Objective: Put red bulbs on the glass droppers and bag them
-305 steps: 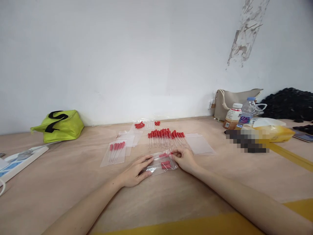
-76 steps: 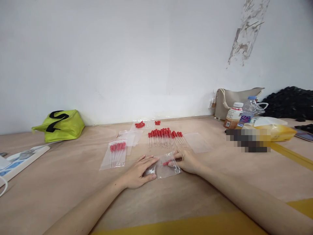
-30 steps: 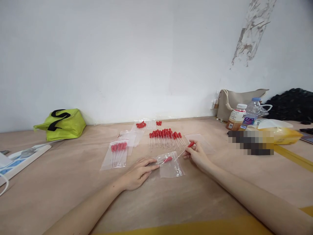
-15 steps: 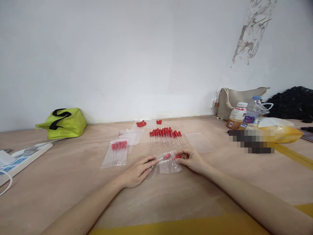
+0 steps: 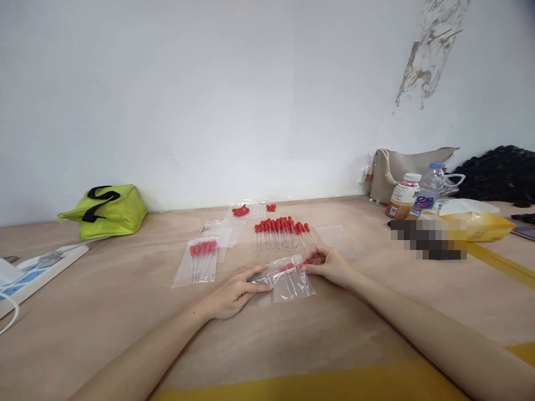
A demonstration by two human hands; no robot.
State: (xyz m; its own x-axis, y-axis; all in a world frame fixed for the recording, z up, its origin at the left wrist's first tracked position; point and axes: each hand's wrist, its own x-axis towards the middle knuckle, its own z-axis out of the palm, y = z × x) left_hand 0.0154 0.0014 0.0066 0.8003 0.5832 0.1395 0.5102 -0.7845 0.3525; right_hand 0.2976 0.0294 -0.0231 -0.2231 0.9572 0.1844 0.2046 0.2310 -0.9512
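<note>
A clear zip bag (image 5: 292,288) lies flat on the table between my hands. Inside it is a dropper with a red bulb (image 5: 286,267), its tube pointing left. My left hand (image 5: 232,292) rests on the bag's left end, fingers stretched out. At the bag's right end, my right hand (image 5: 332,267) pinches a second red-bulbed dropper (image 5: 306,263) whose tube reaches into the opening. Just beyond is a row of red-bulbed droppers (image 5: 278,225). A bag holding several droppers (image 5: 203,264) lies to the left, and a flat bag (image 5: 338,240) to the right.
Stacked clear bags (image 5: 223,233) and small piles of red bulbs (image 5: 241,211) lie near the wall. A power strip (image 5: 42,278) and lime-green bag (image 5: 112,211) are on the left. Bottles (image 5: 404,196), a tissue pack (image 5: 480,220) and a beige bag (image 5: 382,184) stand right.
The bag between my hands has spread flatter and toward me on its near side. My left fingers have parted more; my right hand keeps its pinch on the dropper.
</note>
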